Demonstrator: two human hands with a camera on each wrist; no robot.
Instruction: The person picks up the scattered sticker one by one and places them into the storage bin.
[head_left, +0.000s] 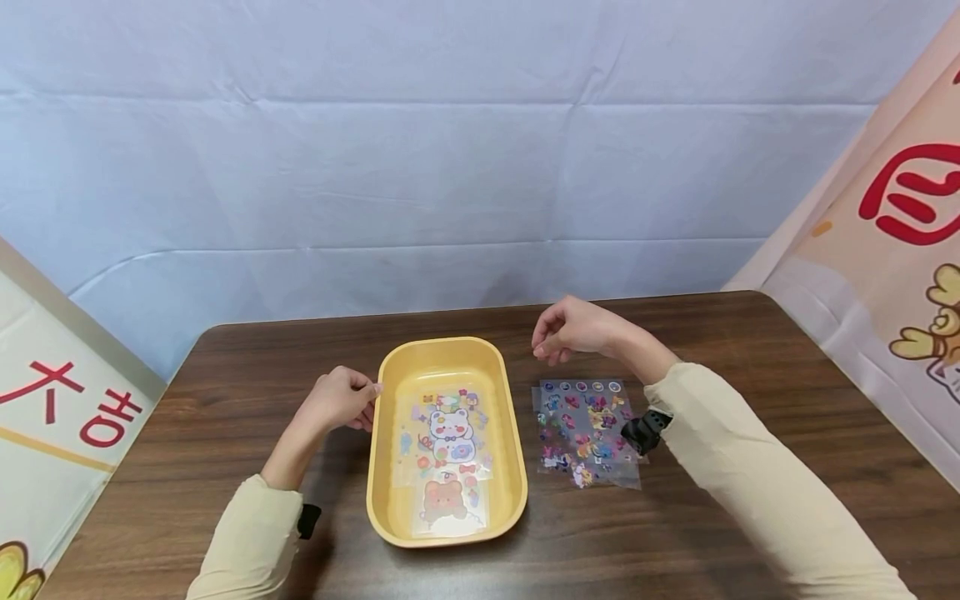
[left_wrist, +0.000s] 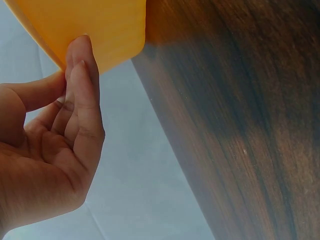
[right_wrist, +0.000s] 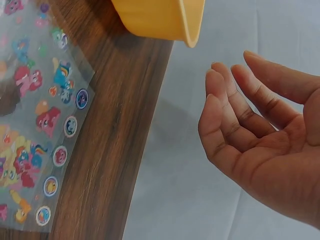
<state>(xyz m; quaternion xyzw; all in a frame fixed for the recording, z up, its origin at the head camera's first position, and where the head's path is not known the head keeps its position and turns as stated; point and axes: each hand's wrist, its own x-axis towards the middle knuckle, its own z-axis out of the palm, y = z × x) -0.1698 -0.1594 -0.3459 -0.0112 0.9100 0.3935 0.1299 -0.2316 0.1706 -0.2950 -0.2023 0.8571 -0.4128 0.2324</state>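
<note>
Though outside wrist views, stickers [head_left: 452, 432] inside tray [head_left: 442, 360]

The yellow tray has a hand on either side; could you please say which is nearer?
Left. The left hand pinches the yellow tray by its left rim, while the right hand is in the air to its right, not touching it.

My counter [head_left: 247, 375], dark brown wood grain with rounded far corners, fills much of the lower frame before me. Directly on it I have a yellow tray [head_left: 438, 358] at lower centre and, just to its right, overlapping clear sticker sheets [head_left: 577, 433].
</note>
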